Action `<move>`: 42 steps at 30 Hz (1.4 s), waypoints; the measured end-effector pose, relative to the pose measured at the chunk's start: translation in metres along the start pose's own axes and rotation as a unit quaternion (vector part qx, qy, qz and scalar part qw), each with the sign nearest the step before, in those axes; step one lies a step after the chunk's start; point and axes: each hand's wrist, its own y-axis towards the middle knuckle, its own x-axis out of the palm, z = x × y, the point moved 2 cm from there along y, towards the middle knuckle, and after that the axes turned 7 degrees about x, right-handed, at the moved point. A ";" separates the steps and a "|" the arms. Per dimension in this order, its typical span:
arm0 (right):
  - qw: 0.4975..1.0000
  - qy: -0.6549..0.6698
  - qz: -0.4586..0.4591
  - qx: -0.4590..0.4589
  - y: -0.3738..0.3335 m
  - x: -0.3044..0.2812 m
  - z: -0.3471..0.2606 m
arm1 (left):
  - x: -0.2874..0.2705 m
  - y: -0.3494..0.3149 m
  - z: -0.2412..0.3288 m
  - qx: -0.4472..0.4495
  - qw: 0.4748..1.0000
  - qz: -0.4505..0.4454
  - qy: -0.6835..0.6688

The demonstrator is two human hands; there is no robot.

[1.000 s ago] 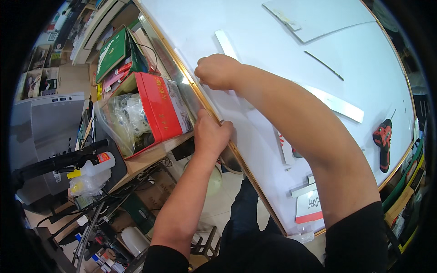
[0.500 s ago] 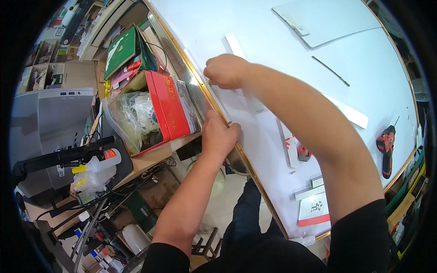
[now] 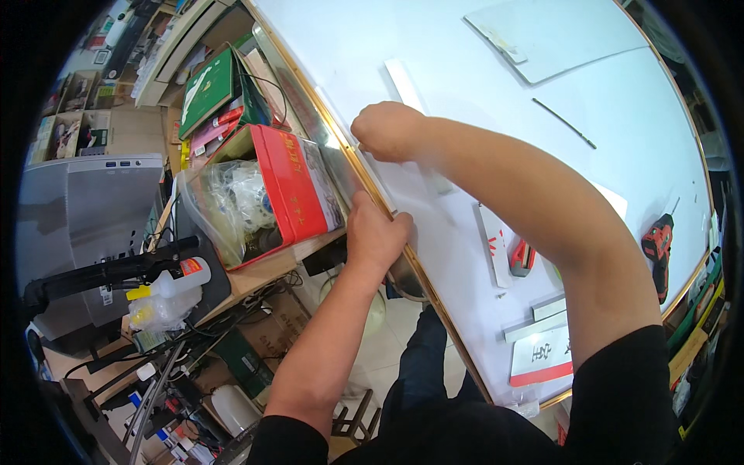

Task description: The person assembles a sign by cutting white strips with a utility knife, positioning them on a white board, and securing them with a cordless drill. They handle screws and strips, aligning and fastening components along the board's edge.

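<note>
My left hand (image 3: 377, 236) is wrapped round the gold-trimmed edge (image 3: 435, 302) of the white table, with the thumb on top and the fingers over the outer side. A narrow white strip (image 3: 335, 110) lies along that edge, its near end next to my left thumb. Farther up the edge, my right hand (image 3: 390, 132) is closed in a fist, knuckles up, close above the strip. Whatever its fingers hold is hidden beneath it. A white flat bar (image 3: 403, 84) runs under my right wrist, partly covered.
At right lie a red-and-black cordless drill (image 3: 659, 256) and a thin dark rod (image 3: 564, 122). By my right forearm are a red-and-grey tool (image 3: 522, 259), a white strip (image 3: 493, 244) and a printed card (image 3: 540, 356). A red box (image 3: 294, 186) stands left of the edge.
My right hand has shifted slightly toward me and to the right, still closed. More of the red-and-grey tool shows beside my forearm. My left hand keeps its hold on the edge.
</note>
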 end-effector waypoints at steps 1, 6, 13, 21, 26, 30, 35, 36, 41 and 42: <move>1.000 0.020 0.008 0.020 -0.003 -0.001 -0.004 | -0.001 0.000 0.000 0.006 1.000 0.002 0.000; 0.996 0.054 0.001 0.077 -0.008 -0.013 -0.015 | -0.003 0.000 -0.002 0.015 1.000 -0.011 -0.012; 0.998 0.024 -0.029 0.040 -0.006 -0.020 -0.009 | -0.003 -0.001 -0.001 -0.005 1.000 -0.007 -0.028; 0.999 0.010 -0.029 -0.042 0.005 -0.021 0.006 | -0.005 0.000 0.001 -0.016 1.000 -0.016 -0.018; 0.997 0.003 -0.026 -0.070 0.009 -0.018 0.012 | -0.006 0.000 0.003 -0.016 0.999 -0.026 -0.032; 0.994 -0.018 -0.022 -0.102 0.016 -0.016 0.016 | -0.006 -0.001 0.002 -0.028 0.999 -0.034 -0.032; 0.990 -0.066 -0.019 -0.122 0.019 -0.017 0.015 | -0.004 -0.001 0.001 -0.011 0.999 -0.030 -0.033; 0.991 -0.065 -0.011 -0.120 0.016 -0.016 0.013 | -0.005 -0.001 0.000 -0.009 0.999 -0.026 -0.031; 0.997 -0.060 0.012 -0.051 -0.005 -0.010 0.004 | -0.003 0.000 -0.002 -0.030 0.998 -0.041 -0.048; 0.997 -0.066 0.005 -0.034 -0.005 -0.009 0.002 | -0.004 -0.001 -0.003 -0.032 0.997 -0.042 -0.049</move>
